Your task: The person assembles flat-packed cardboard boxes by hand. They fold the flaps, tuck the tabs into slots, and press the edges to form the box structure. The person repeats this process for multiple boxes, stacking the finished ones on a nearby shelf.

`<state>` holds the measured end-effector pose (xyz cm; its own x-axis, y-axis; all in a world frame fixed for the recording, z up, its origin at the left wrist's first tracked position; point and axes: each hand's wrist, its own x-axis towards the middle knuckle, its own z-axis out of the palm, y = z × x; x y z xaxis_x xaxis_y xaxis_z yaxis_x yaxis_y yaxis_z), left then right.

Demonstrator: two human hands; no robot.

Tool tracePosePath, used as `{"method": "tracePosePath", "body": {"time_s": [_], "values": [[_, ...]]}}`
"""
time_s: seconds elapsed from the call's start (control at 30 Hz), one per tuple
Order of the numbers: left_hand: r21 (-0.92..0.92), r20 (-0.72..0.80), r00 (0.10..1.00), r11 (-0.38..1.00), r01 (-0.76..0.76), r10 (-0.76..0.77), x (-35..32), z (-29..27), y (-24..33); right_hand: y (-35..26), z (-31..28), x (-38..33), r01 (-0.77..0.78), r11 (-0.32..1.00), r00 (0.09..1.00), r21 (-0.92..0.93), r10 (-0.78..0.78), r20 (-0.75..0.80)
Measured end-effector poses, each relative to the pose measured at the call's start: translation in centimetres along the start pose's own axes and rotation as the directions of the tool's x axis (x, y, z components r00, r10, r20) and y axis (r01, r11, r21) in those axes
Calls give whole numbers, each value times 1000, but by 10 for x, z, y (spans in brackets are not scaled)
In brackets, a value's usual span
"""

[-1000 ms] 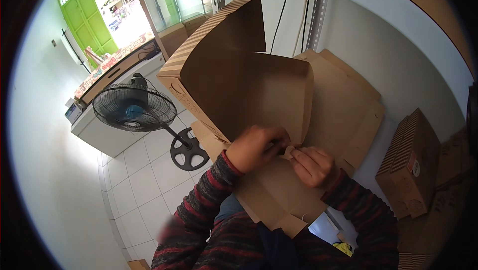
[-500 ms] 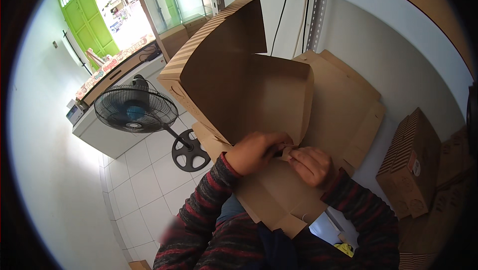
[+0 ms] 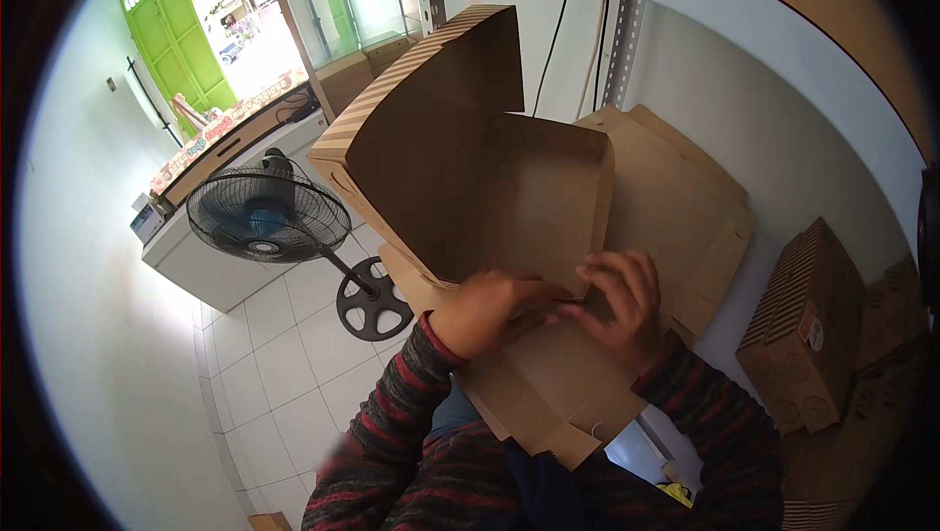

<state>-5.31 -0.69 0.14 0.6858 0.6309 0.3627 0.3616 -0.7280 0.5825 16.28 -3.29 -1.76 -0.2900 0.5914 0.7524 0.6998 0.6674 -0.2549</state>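
Note:
A large brown cardboard box blank (image 3: 490, 198), partly folded, stands tilted up in front of me. Its striped outer face shows along the top left edge. My left hand (image 3: 490, 311) presses on the lower panel with curled fingers. My right hand (image 3: 622, 306) lies beside it, fingers spread on the same cardboard near a fold. The two hands touch at the fingertips. More flat cardboard blanks (image 3: 685, 208) lie under and behind the folded one on a white table (image 3: 783, 159).
A black pedestal fan (image 3: 269, 218) stands on the white tiled floor at left. Folded striped boxes (image 3: 813, 325) are stacked at right. A white counter (image 3: 196, 257) and a green door (image 3: 176, 42) are at the far left.
My right hand has opened from a pinch and now lies flat with fingers spread on the cardboard. My left hand has shifted slightly lower along the fold.

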Motion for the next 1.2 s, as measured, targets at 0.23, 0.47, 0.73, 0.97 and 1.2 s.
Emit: {"method": "tracePosePath", "body": {"time_s": [0.23,0.47,0.73,0.97,1.2], "values": [[175,-128,984,973,148,-127,-4,18,1,10,3,1,60,995,987,83,-71,142],[277,-127,992,961,19,17,-9,25,-6,-14,5,-2,-43,996,988,79,31,150],[177,-166,985,984,-25,55,-26,25,4,-21,-18,8,-94,975,967,199,42,251],[174,-194,953,964,-199,232,-40,42,21,32,-40,35,-172,970,982,-174,155,-105],[210,-219,920,937,-280,324,-55,39,10,76,-70,26,-419,806,835,-417,523,172]]}}
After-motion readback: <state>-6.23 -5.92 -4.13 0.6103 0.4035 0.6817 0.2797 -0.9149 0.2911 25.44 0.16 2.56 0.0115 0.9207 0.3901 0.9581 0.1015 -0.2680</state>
